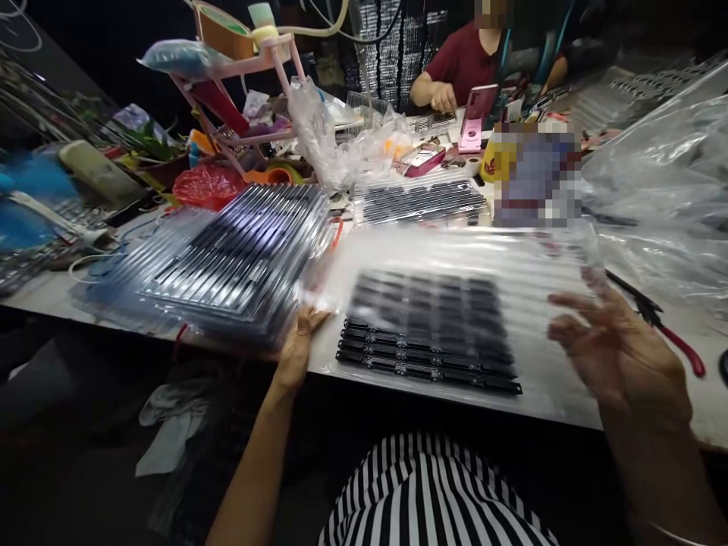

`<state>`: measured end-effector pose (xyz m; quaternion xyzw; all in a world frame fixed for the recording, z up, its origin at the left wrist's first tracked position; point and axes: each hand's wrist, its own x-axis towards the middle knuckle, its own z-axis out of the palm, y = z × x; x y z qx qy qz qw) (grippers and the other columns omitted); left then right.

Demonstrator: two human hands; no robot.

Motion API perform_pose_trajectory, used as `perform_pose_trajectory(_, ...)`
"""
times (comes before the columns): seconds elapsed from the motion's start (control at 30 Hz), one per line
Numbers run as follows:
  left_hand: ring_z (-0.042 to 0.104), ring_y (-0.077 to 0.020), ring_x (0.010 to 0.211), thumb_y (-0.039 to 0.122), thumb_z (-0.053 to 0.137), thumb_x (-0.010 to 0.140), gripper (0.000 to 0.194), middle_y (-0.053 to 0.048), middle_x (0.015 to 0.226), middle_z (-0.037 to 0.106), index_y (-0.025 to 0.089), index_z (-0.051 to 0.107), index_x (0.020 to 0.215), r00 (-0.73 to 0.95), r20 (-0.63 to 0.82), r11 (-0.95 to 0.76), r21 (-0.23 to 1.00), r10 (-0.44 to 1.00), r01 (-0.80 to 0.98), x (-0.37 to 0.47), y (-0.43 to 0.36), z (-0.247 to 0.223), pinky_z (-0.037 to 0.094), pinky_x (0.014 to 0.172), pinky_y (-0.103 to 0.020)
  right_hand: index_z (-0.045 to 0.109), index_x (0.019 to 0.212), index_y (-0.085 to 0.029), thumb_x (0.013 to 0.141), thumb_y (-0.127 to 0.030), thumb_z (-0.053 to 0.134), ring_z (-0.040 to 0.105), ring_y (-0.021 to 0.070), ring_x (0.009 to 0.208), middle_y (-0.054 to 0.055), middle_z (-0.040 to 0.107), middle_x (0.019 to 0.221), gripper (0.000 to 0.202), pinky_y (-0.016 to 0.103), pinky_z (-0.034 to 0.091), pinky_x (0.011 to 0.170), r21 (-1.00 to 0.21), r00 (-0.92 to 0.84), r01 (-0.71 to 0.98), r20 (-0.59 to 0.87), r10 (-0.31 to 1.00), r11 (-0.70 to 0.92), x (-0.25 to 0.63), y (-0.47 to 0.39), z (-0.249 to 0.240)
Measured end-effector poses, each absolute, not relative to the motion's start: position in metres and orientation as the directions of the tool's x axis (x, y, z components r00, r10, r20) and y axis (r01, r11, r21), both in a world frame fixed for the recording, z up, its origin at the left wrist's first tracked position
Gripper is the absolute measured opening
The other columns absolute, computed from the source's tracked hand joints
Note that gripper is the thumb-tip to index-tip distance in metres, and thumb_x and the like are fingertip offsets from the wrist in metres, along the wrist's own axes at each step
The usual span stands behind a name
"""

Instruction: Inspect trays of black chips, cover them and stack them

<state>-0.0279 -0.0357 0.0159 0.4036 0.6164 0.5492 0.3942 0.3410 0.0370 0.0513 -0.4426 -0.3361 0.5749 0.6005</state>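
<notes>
A clear ridged plastic tray [455,246], smeared by motion, hangs tilted over rows of black slotted strips [429,368] at the front of the table. My left hand [299,345] is closed at the tray's left edge, its fingers partly hidden. At the tray's right side, my right hand [631,353] is raised with fingers apart and somewhat blurred; nothing shows in its grasp. To the left of my left hand lies a stack of clear trays [244,258], the top one filled with long black strips.
Another tray of dark strips [424,201] lies farther back. Red-handled pliers [654,315] rest at the right, near a heap of clear plastic bags [671,174]. A pink rack [244,68] stands at the back left. Across the table sits a person in a dark red shirt [466,64].
</notes>
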Motion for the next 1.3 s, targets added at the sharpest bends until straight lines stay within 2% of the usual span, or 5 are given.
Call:
perform_pose_trajectory(0.13,0.045,-0.0225,0.127,0.044,0.050,0.087,0.051,-0.010,0.129,0.058,0.018,0.048,0.131,-0.256,-0.001,0.096,0.928,0.967,0.361,-0.026,-0.034,0.019,0.028,0.110,-0.041,0.069,0.100,-0.031,0.083,-0.031,0.057,0.064,0.0198,0.094,0.003,0.061,0.123,0.021,0.041,0.035,0.108,-0.917,0.293,-0.393,-0.201,0.935,-0.074,0.352,0.032,0.046)
perform_pose_trajectory(0.33,0.047,-0.0220,0.124,0.041,0.052,0.086,0.047,-0.010,0.131,0.056,0.016,0.054,0.126,-0.208,0.021,0.080,0.881,0.978,0.466,-0.028,-0.036,0.017,0.030,0.109,-0.039,0.066,0.108,-0.039,0.077,-0.029,0.063,0.047,0.0253,0.124,0.000,0.056,0.131,0.033,0.047,0.032,0.110,-0.940,0.359,-0.314,-0.246,0.900,-0.131,0.369,0.018,0.041)
perform_pose_trajectory(0.53,0.050,-0.0260,0.122,0.040,0.057,0.084,0.041,-0.010,0.127,0.060,0.017,0.062,0.118,-0.329,0.099,0.052,0.904,0.939,0.423,-0.027,-0.028,0.035,0.031,0.108,-0.041,0.068,0.101,-0.036,0.075,-0.020,0.062,0.064,0.0210,0.094,0.002,0.064,0.113,0.031,0.047,0.041,0.101,-0.948,0.426,-0.318,-0.145,0.893,-0.002,0.382,0.021,0.039)
perform_pose_trajectory(0.8,0.067,-0.0253,0.092,0.055,0.055,0.081,0.053,-0.013,0.106,0.069,0.015,0.059,0.115,-0.073,0.003,-0.015,0.986,0.997,-0.164,0.019,0.010,0.100,0.055,0.078,-0.041,0.061,0.115,-0.034,0.075,-0.016,0.061,0.067,0.0190,0.065,0.002,0.070,0.090,0.044,0.039,0.055,0.067,-0.959,0.251,-0.237,0.093,0.963,0.155,0.382,0.024,0.059)
perform_pose_trajectory(1.3,0.070,-0.0199,0.067,0.042,0.061,0.082,0.027,0.002,0.066,0.071,0.024,0.048,0.097,-0.128,0.036,-0.043,0.998,0.991,-0.050,0.008,0.005,0.096,0.057,0.066,-0.033,0.044,0.135,-0.024,0.079,-0.032,0.065,0.070,0.0254,0.067,0.008,0.074,0.078,0.060,0.041,0.056,0.065,-0.994,-0.159,-0.110,0.006,0.987,-0.012,0.372,0.028,0.079)
